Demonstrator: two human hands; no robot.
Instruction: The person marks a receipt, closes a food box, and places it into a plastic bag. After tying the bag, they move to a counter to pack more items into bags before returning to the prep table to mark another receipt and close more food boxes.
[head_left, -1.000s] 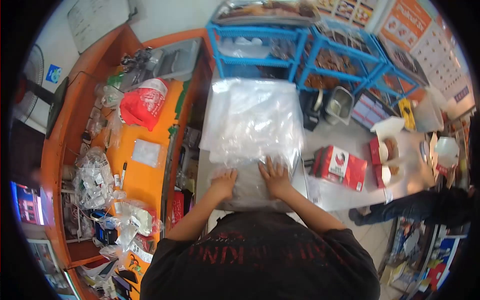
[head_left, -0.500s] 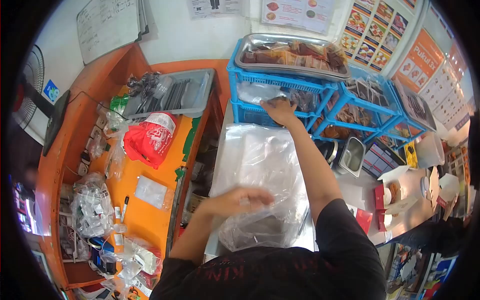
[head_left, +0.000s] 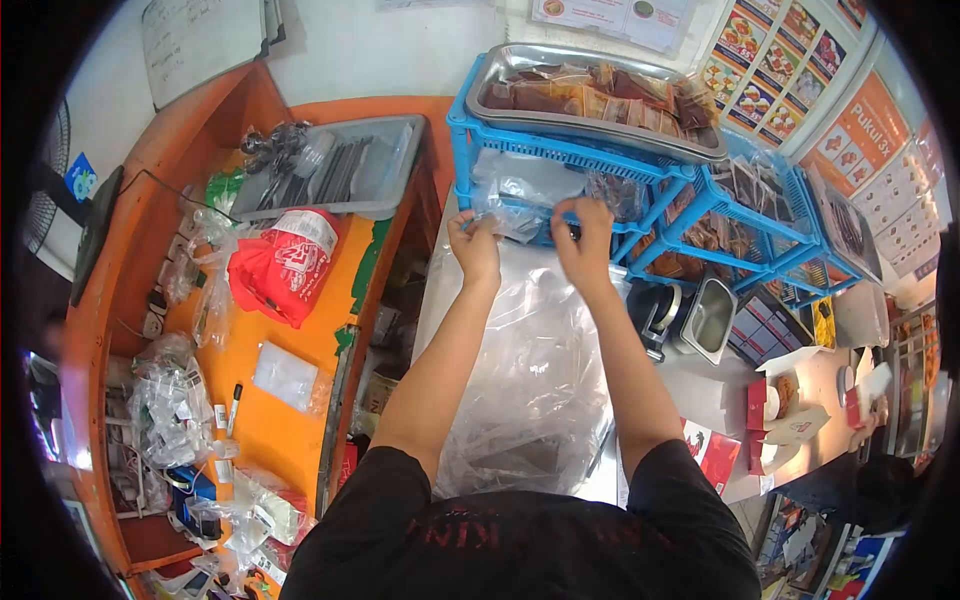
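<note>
Both hands are raised at the front of a blue plastic rack [head_left: 690, 250]. My left hand [head_left: 474, 245] is closed on the left part of a clear plastic bag [head_left: 518, 215] that hangs at the rack's front edge. Close to the bag's right side, my right hand [head_left: 585, 235] has its fingers curled; whether it grips the bag is hard to make out. More clear plastic [head_left: 530, 175] lies inside the rack's shelf. Below my hands, large clear plastic sheets [head_left: 530, 350] cover the metal worktop.
A metal tray of sauce packets [head_left: 600, 100] tops the rack. On the left orange counter [head_left: 290, 360] are a red bag [head_left: 285, 265], a grey cutlery bin [head_left: 400, 165] and a marker [head_left: 235, 410]. Opened food boxes [head_left: 790, 420] and part of another person [head_left: 880, 490] are at right.
My left hand has moved up from over the plastic sheets to the rack and closed on the bag. My right hand has drawn slightly nearer, and the bag now hangs out at the front.
</note>
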